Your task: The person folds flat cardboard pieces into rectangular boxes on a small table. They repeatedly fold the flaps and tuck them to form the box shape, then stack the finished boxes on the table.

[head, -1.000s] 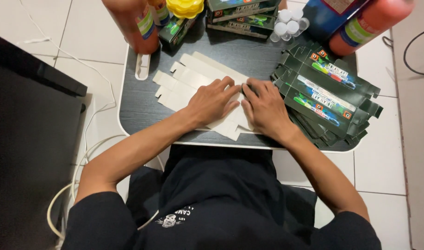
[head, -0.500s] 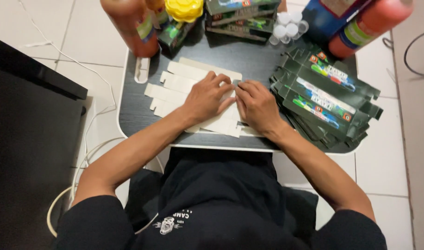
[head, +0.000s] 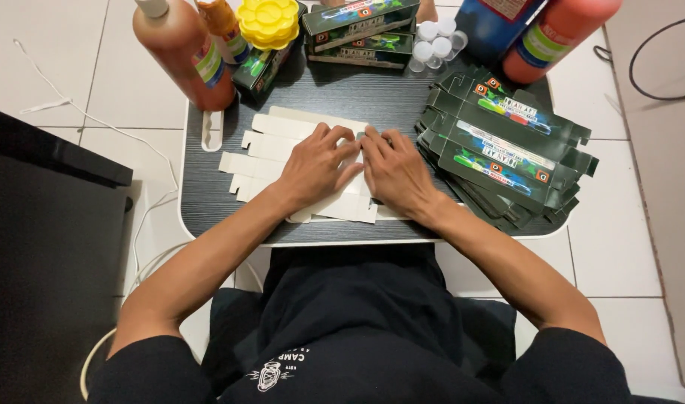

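Note:
A flat, unfolded white cardboard carton blank (head: pixel 271 146) lies printed-side down on the small dark table (head: pixel 208 194). My left hand (head: pixel 316 168) rests palm down on its middle, fingers spread toward the far edge. Beside it, my right hand (head: pixel 395 176) presses flat on the blank's right part, fingertips almost touching those of the left. Much of the blank is hidden under both hands. To the right lies a stack of flat dark green carton blanks (head: pixel 507 153) with colourful printing.
At the table's far edge stand two orange bottles (head: pixel 182 56), a yellow flower-shaped lid (head: pixel 269 21), folded green boxes (head: pixel 357 26), several small white caps (head: pixel 432 41), a blue container (head: pixel 492 22) and a red-orange bottle (head: pixel 556 34). A black cabinet (head: pixel 43 247) stands left; white cables lie on the tiled floor.
Both hands have shifted slightly leftward and farther up the white blank, staying pressed flat on it. The camera view has tilted a little; the table's other things have not moved.

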